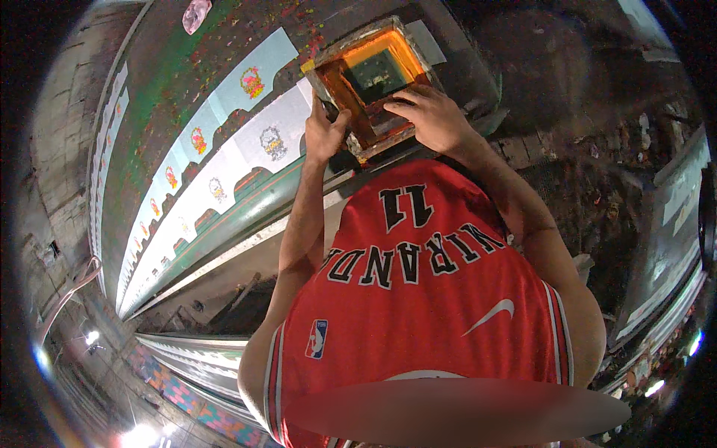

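Framed screen sits between our two hands, at the near edge of the tabletop; we can't tell if it lies flat or is slightly raised. Rim is worn and stained, inner walls orange to amber, with a dark green window in the middle, just ahead of our right hand's fingertips.

Our left hand is grasping the frame's left side, thumb on the inner side of the rim, fingers along the outer side, partly hidden. Our right hand reaches over the near right part of the frame, fingers extended and slightly bent toward the inside; we can't tell whether it grips anything there.

Left of our left hand we see two curved rows of white pieces on the tabletop. The near row starts just beside that hand and bears mostly grey motifs with some yellow; the far row, farther ahead, bears pink-and-yellow motifs. Material unclear. Tabletop is dark and green, flecked with red and yellow spots. Well ahead and left of both hands lies a crumpled pinkish clear thing. Just beyond the frame, ahead of our right hand, there's a pale sheet.

Below the hands, our red jersey with dark lettering fills the view. Far behind our left hand, bright lights glare.
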`<state>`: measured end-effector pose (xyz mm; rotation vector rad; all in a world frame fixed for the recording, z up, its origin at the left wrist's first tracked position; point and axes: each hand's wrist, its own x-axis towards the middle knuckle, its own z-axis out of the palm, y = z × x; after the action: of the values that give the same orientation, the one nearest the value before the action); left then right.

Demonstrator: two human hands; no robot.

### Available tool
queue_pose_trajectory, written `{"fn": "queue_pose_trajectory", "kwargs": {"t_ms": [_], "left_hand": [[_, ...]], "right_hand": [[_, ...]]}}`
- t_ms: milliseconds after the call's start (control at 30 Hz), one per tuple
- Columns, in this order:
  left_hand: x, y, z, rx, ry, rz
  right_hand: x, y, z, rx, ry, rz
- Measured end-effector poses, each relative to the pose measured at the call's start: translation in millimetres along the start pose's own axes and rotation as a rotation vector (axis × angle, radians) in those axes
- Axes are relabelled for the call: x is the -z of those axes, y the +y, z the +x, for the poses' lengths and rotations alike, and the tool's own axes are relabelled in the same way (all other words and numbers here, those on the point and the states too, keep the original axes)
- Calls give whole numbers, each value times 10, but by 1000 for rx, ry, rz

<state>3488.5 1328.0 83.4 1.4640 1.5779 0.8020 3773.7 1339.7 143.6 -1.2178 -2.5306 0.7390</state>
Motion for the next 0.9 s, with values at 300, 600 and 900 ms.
{"fn": "queue_pose_trajectory", "kwargs": {"t_ms": [300,600,900], "left_hand": [[41,103,-29,81,-28,-27],[53,20,-23,5,-27,4],[78,-60,-62,190,-104,38]], "right_hand": [[32,-23,31,70,-16,-124],[201,-36,212,82,66,-67],[248,13,489,-6,-121,-17]]}}
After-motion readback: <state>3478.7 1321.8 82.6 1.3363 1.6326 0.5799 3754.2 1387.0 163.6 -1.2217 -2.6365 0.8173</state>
